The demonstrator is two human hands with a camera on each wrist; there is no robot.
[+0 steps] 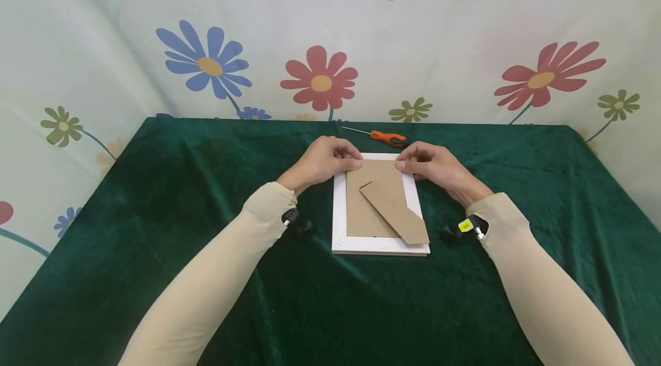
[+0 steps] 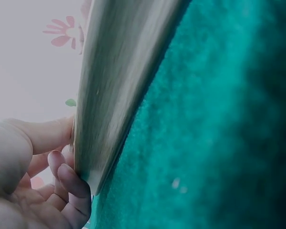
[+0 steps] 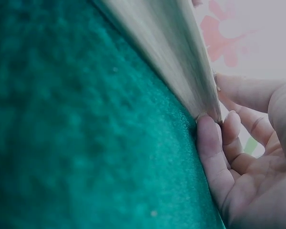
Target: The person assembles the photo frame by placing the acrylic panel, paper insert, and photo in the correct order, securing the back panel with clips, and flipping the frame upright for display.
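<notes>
A white picture frame lies back side up on the cloth. Brown backing board fills its middle, and a brown easel leg slants across it, its lower end overlapping the frame's near right corner. At the far left corner my left hand grips the frame, thumb on the board's corner. My right hand does likewise at the far right corner. Both wrist views show the frame's side edge, with curled fingers against the corner and the thumb at the back face.
Beyond the frame lies a screwdriver with an orange and black handle, its shaft pointing left. Dark green velvet cloth covers the table. A flower-printed curtain hangs behind it.
</notes>
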